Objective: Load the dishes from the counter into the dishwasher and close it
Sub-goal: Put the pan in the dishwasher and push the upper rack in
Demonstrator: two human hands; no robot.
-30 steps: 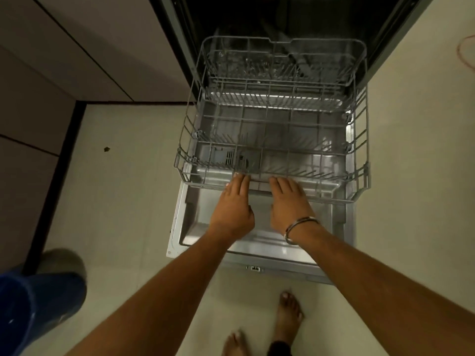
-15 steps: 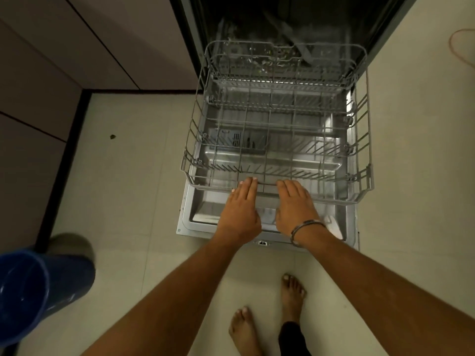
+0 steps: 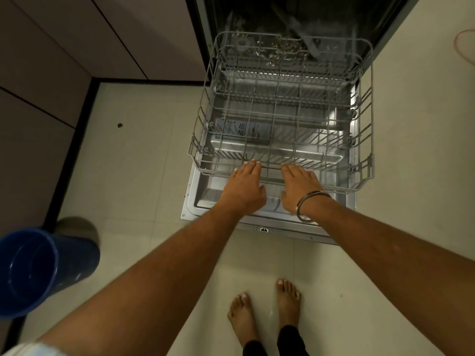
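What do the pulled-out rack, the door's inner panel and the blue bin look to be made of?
Dishwasher rack: thin grey wire grid, likely coated metal, matte. Inner door panel: probably stainless steel, with bright reflections. Blue bin: likely plastic, smooth and slightly glossy.

Pale tiled floor (image 3: 133, 176) fills the view. At the left near edge stands a dark blue plastic bucket (image 3: 38, 268). Far left, a small dark crumb (image 3: 119, 125) lies on the tiles. At the near edge, two bare feet (image 3: 264, 312) are planted side by side, just short of the open stainless dishwasher door (image 3: 205, 199).
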